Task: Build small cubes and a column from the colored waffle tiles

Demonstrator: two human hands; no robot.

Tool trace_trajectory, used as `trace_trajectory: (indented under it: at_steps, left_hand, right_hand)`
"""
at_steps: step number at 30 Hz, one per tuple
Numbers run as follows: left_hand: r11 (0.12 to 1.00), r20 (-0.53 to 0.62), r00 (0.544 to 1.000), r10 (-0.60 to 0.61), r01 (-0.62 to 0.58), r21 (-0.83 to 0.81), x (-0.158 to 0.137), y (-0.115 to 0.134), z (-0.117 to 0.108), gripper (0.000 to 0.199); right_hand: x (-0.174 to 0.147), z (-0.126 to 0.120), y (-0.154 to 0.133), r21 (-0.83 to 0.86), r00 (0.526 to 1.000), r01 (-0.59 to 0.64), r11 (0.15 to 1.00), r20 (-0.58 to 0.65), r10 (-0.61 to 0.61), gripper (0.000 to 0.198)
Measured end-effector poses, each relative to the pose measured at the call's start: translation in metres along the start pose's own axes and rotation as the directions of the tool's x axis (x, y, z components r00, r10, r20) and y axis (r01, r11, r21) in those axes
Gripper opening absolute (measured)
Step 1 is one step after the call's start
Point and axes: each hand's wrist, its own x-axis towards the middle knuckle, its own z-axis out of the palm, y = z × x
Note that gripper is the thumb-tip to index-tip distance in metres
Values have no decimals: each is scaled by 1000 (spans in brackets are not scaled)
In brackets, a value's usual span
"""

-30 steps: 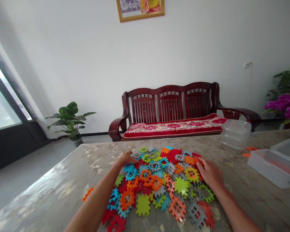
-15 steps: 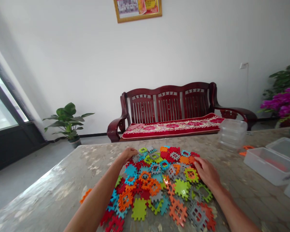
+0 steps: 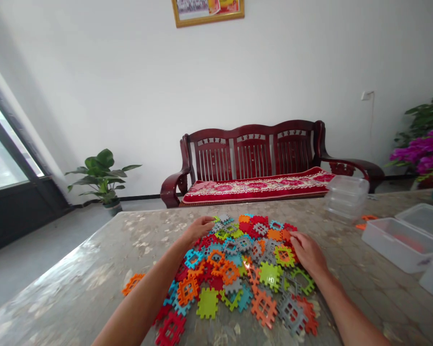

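Note:
A heap of interlocking plastic building tiles (image 3: 208, 302), in red, orange, green, blue and grey, lies on the table between my two hands. Some tiles have window-like cut-outs, others are solid. At the heap's far left edge, my left hand (image 3: 201, 228) reaches over the tiles with its fingers stretched to the right, close to a grey tile (image 3: 218, 226). My right hand (image 3: 309, 251) rests along the right edge, thumb and forefinger apart, fingertips against a red-orange tile (image 3: 286, 235). Its other fingers are partly hidden. No tile is lifted in either hand.
A stone-patterned table (image 3: 90, 283) bears everything. One orange tile (image 3: 133, 283) lies apart on the left. To the right are stacked clear containers (image 3: 347, 194), loose orange tiles (image 3: 364, 222) and an open plastic box (image 3: 400, 245). A wooden bench (image 3: 252, 154) stands behind.
My left hand has moved a little to the right, and several blue and grey tiles beside it have shifted inward. My right hand stays nearly in place. The view has tilted slightly.

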Motion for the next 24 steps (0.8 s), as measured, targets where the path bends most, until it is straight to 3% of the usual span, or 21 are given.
trace_trajectory:
  at_steps: [5,8,11,14,18,21,24]
  left_hand:
    - [976,-110,993,-29,52,212,-36,-36,-66,79]
    - [890,-10,999,-49,48,454,-65,-58,-103,93]
    - [808,57,995,-79,31,588,-91,-80,-126,101]
    - [778,51,994,-94,41,626,-107,-103,-126,102]
    - [725,-36,999,-2,26,688,-112,-122,-103,101]
    - [729,-69,997,47,13,685,-107,-120,-86,94]
    - [757,-111,991,72,18,653,-98,-112,-74,84]
  right_hand:
    - [2,3,6,-8,1000,3,1000,-8,-3,46]
    - [2,3,7,-25,1000,16,1000,-20,-17,46]
    - [1,0,6,-81,997,45,996,-55,-50,47]
    - [-1,-3,0,-153,988,97,983,-103,-114,45]
    - [-5,-10,-29,-145,963,235,961,-101,-251,41]
    - [-18,-17,-78,-68,934,350,934,-55,-354,41]
    - [-45,-21,-142,97,869,469,878,125,-478,46]
